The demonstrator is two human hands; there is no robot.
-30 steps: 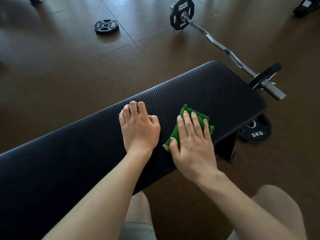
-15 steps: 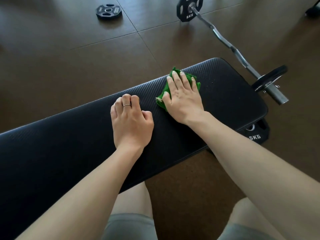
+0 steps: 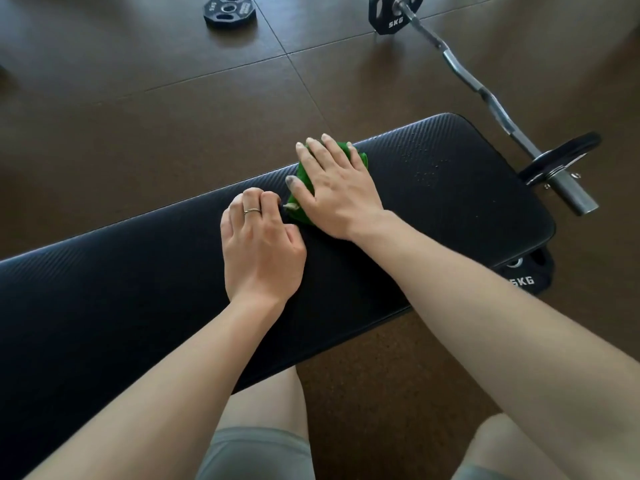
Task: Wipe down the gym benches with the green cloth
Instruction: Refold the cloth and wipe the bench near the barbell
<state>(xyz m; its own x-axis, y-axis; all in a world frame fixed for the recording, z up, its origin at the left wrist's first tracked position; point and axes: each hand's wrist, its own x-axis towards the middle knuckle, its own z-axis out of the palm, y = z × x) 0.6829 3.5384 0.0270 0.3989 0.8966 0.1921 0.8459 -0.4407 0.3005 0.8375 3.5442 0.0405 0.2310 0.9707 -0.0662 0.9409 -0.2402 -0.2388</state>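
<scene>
The green cloth (image 3: 304, 181) lies flat on the bench pad (image 3: 450, 209), toward the pad's far edge and a little past its middle; the right hand (image 3: 337, 194) lies on top of it with fingers straight and spread, pressing it down rather than gripping it, so only the cloth's rims show at the hand's 1 o'clock and 8 o'clock. The bench's long axis runs from 8 o'clock to 2 o'clock across the view; the stretch that appears to need wiping next (a scatter of pale droplets (image 3: 426, 164) sits there) lies at 3 o'clock from the fingertips, toward the pad's rounded end. The right hand is plainly the nearer one to that patch, and nothing on the pad stands between cloth and droplets.

The left hand (image 3: 259, 244) rests on the pad at the cloth's 8 o'clock, just beside it, fingers loosely curled and holding nothing; it seems to brace the body; a sweep back toward 8 o'clock would meet it first. Beyond the bench end, at 2 o'clock, a curl bar (image 3: 485, 95) with plates lies on the floor; a loose weight plate (image 3: 228, 11) lies at 11 o'clock, another plate (image 3: 526, 277) under the bench end; all are off the wiping path.
</scene>
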